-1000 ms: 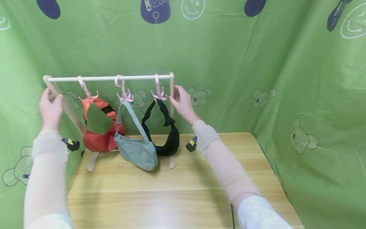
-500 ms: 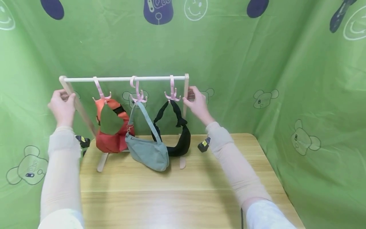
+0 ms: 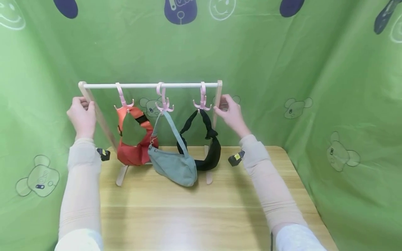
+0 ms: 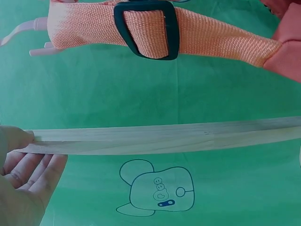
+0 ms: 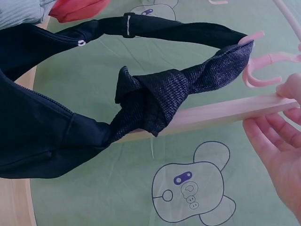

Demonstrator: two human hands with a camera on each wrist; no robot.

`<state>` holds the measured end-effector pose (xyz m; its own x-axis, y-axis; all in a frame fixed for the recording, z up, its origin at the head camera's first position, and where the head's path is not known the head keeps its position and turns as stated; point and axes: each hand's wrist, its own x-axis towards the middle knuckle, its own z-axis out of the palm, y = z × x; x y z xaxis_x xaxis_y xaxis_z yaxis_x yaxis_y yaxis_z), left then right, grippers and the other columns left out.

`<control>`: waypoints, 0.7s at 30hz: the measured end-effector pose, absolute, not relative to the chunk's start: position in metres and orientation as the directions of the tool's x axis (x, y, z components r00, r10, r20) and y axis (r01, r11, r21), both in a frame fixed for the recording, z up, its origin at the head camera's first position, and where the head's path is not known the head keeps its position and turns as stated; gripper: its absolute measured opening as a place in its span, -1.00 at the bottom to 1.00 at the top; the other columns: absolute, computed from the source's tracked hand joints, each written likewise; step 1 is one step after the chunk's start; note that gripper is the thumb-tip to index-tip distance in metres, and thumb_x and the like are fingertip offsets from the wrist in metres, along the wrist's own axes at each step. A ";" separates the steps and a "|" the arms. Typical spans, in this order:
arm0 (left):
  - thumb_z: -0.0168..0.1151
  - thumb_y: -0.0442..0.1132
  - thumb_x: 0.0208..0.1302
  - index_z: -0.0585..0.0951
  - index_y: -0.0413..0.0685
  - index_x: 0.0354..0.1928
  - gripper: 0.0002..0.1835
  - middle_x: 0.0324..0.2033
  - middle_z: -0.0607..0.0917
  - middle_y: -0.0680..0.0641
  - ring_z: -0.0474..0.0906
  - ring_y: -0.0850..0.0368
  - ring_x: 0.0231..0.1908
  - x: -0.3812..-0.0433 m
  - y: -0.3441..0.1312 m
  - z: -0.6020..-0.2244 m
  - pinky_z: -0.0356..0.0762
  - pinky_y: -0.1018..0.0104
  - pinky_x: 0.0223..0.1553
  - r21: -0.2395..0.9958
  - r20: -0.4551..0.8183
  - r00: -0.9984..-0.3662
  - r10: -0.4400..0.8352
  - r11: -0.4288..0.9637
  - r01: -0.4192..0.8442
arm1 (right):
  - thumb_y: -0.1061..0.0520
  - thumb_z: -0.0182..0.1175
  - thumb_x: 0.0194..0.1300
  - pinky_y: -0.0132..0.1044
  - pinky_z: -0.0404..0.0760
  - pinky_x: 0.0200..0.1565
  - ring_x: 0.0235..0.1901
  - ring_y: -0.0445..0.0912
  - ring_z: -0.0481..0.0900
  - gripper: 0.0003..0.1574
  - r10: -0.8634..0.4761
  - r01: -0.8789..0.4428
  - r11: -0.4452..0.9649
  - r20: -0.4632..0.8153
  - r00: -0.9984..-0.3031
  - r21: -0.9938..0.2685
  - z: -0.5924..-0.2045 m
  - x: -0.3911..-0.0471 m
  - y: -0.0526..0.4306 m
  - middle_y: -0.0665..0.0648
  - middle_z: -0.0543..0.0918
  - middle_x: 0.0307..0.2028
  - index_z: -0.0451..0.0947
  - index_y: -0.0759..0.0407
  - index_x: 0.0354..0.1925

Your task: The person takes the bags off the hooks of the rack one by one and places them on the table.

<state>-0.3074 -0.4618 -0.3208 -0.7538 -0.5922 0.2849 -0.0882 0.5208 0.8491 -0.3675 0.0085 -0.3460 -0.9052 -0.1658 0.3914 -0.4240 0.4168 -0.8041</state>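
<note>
A small rack with a white bar (image 3: 141, 85) and wooden posts stands at the back of the table. My left hand (image 3: 82, 116) pinches the left post (image 4: 141, 141) between thumb and fingers, near its top. On the other side, my right hand (image 3: 231, 113) pinches the right post (image 5: 211, 110) the same way. From pink hooks (image 3: 164, 101) on the bar hang a red bag (image 3: 135, 155) with an orange strap, a blue-grey bag (image 3: 174, 168) in the middle, and a black bag (image 3: 214, 153) with a knotted strap. The blue-grey bag partly covers the black one.
The wooden table (image 3: 188, 216) spreads out in front of the rack. Green printed curtain (image 3: 251, 52) encloses the back and both sides. The rack's feet (image 3: 121, 175) rest on the tabletop. A dark cable (image 3: 272, 240) lies by the right forearm.
Both hands and the rack, bags hanging from it, have moved right along the table. The left foot now stands farther from the table's left edge. The head view has also shifted slightly.
</note>
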 end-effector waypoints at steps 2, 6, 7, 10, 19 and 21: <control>0.02 -0.19 0.45 0.41 -0.17 0.26 -0.59 0.20 0.57 -0.22 0.57 0.03 0.14 -0.308 -0.461 -0.321 0.57 0.39 0.14 0.842 0.299 -0.752 -0.588 0.534 -0.083 | 0.21 0.25 0.28 -0.13 0.62 0.14 0.01 0.08 0.60 -0.52 -0.166 -0.418 0.419 0.385 -0.908 -0.806 -0.345 -0.368 0.010 0.29 0.61 0.02 0.38 0.24 0.13; 0.03 -0.21 0.44 0.42 -0.20 0.24 -0.61 0.17 0.60 -0.22 0.58 0.01 0.11 -0.308 -0.461 -0.321 0.58 0.38 0.13 0.835 0.321 -0.744 -0.587 0.546 -0.071 | 0.20 0.25 0.28 -0.09 0.62 0.15 0.02 0.10 0.60 -0.51 -0.170 -0.413 0.427 0.378 -0.910 -0.804 -0.343 -0.366 0.009 0.30 0.60 0.02 0.38 0.24 0.14; 0.03 -0.22 0.44 0.42 -0.20 0.23 -0.61 0.16 0.60 -0.22 0.58 0.01 0.10 -0.308 -0.462 -0.321 0.58 0.37 0.13 0.834 0.326 -0.741 -0.587 0.548 -0.067 | 0.20 0.25 0.28 -0.08 0.61 0.15 0.02 0.11 0.59 -0.51 -0.173 -0.416 0.429 0.379 -0.909 -0.802 -0.343 -0.366 0.009 0.30 0.60 0.02 0.38 0.24 0.14; 0.03 -0.22 0.44 0.42 -0.20 0.23 -0.61 0.16 0.60 -0.22 0.58 0.00 0.10 -0.307 -0.463 -0.320 0.59 0.36 0.13 0.832 0.330 -0.739 -0.587 0.551 -0.067 | 0.20 0.25 0.28 -0.06 0.60 0.16 0.03 0.12 0.59 -0.52 -0.177 -0.421 0.431 0.383 -0.907 -0.798 -0.342 -0.366 0.007 0.31 0.60 0.02 0.39 0.25 0.13; 0.02 -0.23 0.45 0.41 -0.21 0.23 -0.62 0.17 0.58 -0.23 0.57 -0.01 0.12 -0.307 -0.463 -0.320 0.58 0.35 0.15 0.834 0.320 -0.759 -0.568 0.549 -0.060 | 0.18 0.25 0.29 -0.08 0.60 0.17 0.05 0.09 0.59 -0.50 -0.173 -0.406 0.440 0.368 -0.914 -0.801 -0.343 -0.366 0.009 0.28 0.59 0.05 0.37 0.22 0.16; 0.02 -0.25 0.44 0.42 -0.22 0.22 -0.63 0.16 0.59 -0.23 0.58 -0.01 0.11 -0.307 -0.462 -0.321 0.58 0.34 0.15 0.832 0.334 -0.755 -0.565 0.553 -0.046 | 0.17 0.24 0.30 -0.07 0.59 0.17 0.05 0.10 0.59 -0.49 -0.169 -0.402 0.445 0.366 -0.915 -0.800 -0.344 -0.366 0.010 0.28 0.59 0.05 0.37 0.22 0.17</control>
